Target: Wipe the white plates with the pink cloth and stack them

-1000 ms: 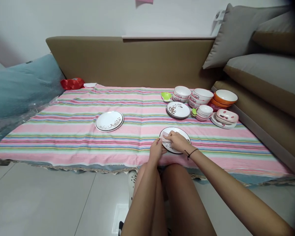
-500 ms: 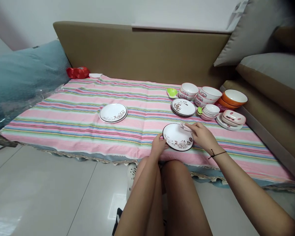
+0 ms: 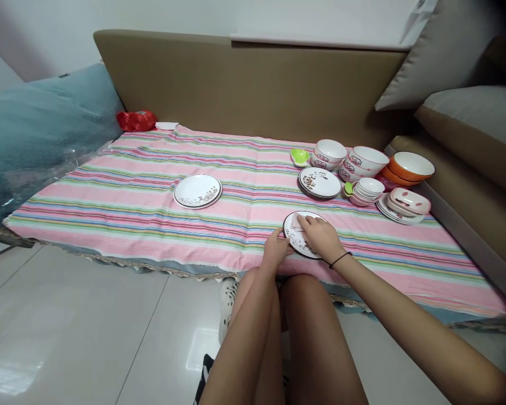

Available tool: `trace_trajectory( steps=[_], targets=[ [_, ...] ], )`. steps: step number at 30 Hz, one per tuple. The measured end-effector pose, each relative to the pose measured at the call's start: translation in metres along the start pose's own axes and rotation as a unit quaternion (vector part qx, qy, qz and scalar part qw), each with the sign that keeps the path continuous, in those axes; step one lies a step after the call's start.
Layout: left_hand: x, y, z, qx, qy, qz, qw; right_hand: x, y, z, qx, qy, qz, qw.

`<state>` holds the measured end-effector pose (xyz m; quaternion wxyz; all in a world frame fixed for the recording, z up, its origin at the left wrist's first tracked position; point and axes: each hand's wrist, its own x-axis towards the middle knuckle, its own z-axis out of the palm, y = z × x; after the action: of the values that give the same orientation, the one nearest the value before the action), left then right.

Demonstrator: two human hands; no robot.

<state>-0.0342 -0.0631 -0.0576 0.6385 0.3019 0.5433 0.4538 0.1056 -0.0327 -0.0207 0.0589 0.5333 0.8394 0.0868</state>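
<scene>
A white plate with a brown floral rim lies on the striped cloth near its front edge. My left hand grips the plate's left rim, fingers curled. My right hand lies over the plate and presses a small pale cloth onto it. A black band circles my right wrist. My knees show below the hands.
A matching plate lies alone at the middle left. At the back right stand a plate stack, patterned bowls, an orange bowl, small stacked cups and a green dish. A red bag sits far left.
My right hand moved with the cloth from the plate's far right edge back over its middle. The left hand stayed on the rim. The view shifted slightly.
</scene>
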Motion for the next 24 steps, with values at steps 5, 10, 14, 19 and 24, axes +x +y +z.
trace_trajectory(
  steps=[5, 10, 14, 19, 24],
  targets=[
    [-0.003, 0.002, 0.000, 0.004, 0.003, 0.003, 1.000, 0.011, 0.012, -0.018, 0.002, -0.049, 0.005, 0.999],
    [-0.007, 0.007, -0.001, 0.009, 0.005, 0.005, 1.000, 0.023, 0.044, -0.034, 0.004, -0.042, 0.092, 0.995],
    [-0.008, 0.008, 0.000, 0.019, 0.010, 0.008, 1.000, 0.032, 0.042, -0.033, 0.005, -0.051, 0.128, 0.990],
    [-0.007, 0.007, 0.000, 0.023, 0.016, 0.013, 1.000, 0.046, 0.003, -0.029, 0.029, -0.066, 0.043, 0.996],
    [-0.007, 0.010, 0.000, -0.002, 0.014, -0.010, 1.000, 0.047, -0.019, -0.033, 0.049, -0.073, -0.037, 0.995]
  ],
)
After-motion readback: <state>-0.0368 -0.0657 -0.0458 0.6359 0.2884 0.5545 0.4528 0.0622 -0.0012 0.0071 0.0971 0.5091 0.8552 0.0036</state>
